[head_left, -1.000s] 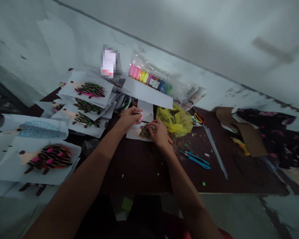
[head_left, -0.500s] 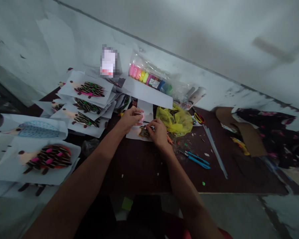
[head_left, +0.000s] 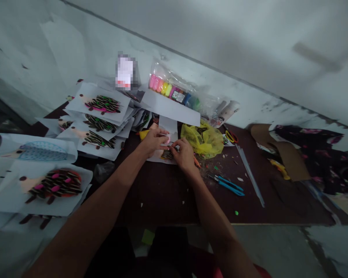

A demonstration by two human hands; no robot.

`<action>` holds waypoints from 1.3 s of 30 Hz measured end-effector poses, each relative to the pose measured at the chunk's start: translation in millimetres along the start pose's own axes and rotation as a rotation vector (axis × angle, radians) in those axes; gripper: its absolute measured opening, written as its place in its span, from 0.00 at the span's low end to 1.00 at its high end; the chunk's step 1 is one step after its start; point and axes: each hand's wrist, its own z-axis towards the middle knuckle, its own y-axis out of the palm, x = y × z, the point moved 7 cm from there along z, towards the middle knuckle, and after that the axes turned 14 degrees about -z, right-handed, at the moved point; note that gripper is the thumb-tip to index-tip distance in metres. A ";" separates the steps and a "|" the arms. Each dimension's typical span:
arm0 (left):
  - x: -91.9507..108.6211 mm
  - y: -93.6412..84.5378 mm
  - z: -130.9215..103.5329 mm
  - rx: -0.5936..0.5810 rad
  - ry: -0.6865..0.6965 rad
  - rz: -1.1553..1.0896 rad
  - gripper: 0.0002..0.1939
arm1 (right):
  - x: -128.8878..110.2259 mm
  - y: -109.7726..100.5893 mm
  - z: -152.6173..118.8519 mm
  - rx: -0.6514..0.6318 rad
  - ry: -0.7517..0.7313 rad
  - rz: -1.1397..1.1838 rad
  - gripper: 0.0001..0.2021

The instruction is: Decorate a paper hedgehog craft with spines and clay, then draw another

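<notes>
My left hand [head_left: 154, 143] is closed in a pinch on a pink lump of modelling clay [head_left: 168, 139]. Close beside it, almost touching its fingertips, is my right hand [head_left: 184, 155]. Its thumb and forefinger are pressed together, and whatever lies between them is too small to make out. Under both hands lies a sheet of white paper [head_left: 159, 159] bearing a hedgehog picture [head_left: 167, 154] with dark striped spines. My hands cover part of that picture. A crumpled yellow plastic bag [head_left: 208, 143] sits just right of my right hand.
Stacked hedgehog pictures [head_left: 100, 105] spread over the left side. Behind my hands lies a clear pack of coloured clay [head_left: 174, 92]. To the right are a blue cutter [head_left: 229, 186], scissors [head_left: 231, 136], clear sticks [head_left: 251, 175] and cardboard [head_left: 288, 160]. A wall rises behind the table.
My left hand has shifted slightly right and down with the pink clay, bringing its fingers close to the right fingertips. My right hand has stayed nearly in place.
</notes>
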 end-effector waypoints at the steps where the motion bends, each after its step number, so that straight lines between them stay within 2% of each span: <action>1: 0.1 0.3 -0.4 0.004 -0.003 0.005 0.10 | -0.1 0.5 -0.1 -0.005 0.000 0.001 0.03; 9: -0.1 1.6 -2.8 0.032 -0.023 0.018 0.09 | 0.1 4.5 0.3 -0.047 -0.008 0.022 0.07; 21: 3.0 2.5 -5.3 0.063 -0.012 0.052 0.08 | 2.0 -4.6 -0.2 0.006 -0.017 0.077 0.09; 27: 1.4 1.4 -3.2 0.044 -0.010 0.052 0.08 | -2.2 -4.3 -1.5 -0.037 -0.038 0.078 0.14; 39: 6.0 -2.5 -0.5 0.018 0.040 -0.003 0.08 | -2.7 -2.3 -0.2 -0.067 -0.036 0.176 0.06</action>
